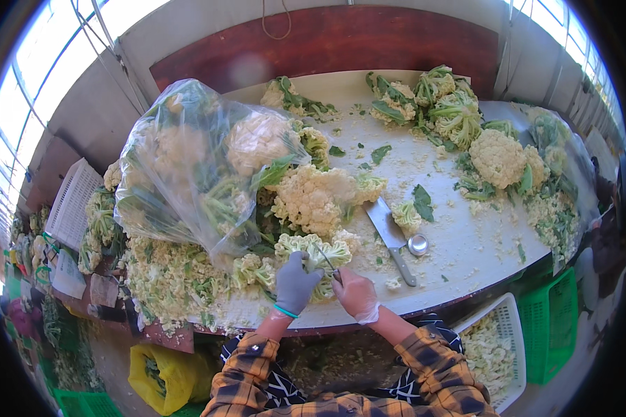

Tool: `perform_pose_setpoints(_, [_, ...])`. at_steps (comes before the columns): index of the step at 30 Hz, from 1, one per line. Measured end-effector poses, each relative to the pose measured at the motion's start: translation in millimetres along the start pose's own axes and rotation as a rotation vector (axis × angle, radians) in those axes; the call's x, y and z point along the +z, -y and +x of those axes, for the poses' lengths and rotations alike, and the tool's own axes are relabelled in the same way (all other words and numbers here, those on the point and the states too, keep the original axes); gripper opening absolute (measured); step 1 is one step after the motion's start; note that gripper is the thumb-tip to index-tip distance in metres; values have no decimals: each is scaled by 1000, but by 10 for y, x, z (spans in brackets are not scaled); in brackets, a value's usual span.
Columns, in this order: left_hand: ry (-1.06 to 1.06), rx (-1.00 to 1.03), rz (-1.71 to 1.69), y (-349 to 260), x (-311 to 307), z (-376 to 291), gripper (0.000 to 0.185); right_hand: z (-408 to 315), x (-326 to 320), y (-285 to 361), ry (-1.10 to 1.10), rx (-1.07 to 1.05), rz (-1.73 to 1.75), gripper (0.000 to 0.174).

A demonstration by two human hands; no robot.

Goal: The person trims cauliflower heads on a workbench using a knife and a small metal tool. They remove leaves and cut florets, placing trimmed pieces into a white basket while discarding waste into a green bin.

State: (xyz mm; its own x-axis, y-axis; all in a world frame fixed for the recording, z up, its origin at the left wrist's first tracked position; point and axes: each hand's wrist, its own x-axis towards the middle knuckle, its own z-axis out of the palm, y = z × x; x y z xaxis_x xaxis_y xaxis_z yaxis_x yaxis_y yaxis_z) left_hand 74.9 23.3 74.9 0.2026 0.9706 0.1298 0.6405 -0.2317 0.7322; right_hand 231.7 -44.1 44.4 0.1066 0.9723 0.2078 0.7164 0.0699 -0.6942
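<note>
My left hand [298, 284], in a grey glove with a green band at the wrist, holds a piece of cauliflower [313, 249] near the table's front edge. My right hand [356, 293], in a thin clear glove, grips a small knife [325, 257] whose narrow blade touches the florets. A large cauliflower head [313, 198] lies just behind. To the right, a cleaver [387, 229] rests flat with its grey handle towards me, beside a round metal-rimmed object [418, 244] and a small floret [406, 216]. A clear plastic bag [188, 167] of cauliflower heads stands on the left.
Trimmings [172, 281] are heaped at the table's left front. More cauliflower heads [497, 158] lie at the back right beside another plastic bag [558, 156]. Below the right edge stand a white crate [519, 344] of florets and a green crate [548, 328]. A yellow sack [159, 378] sits below left.
</note>
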Motion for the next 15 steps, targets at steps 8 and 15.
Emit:
perform_pose_setpoints(8, [-68,84,-117,133,-114,-34,47,-75,-285,136,-103,-58,183,25])
perform_pose_setpoints(15, [18,222,-51,308,-99,-106,37,-182,-190,31,56,-30,42,21])
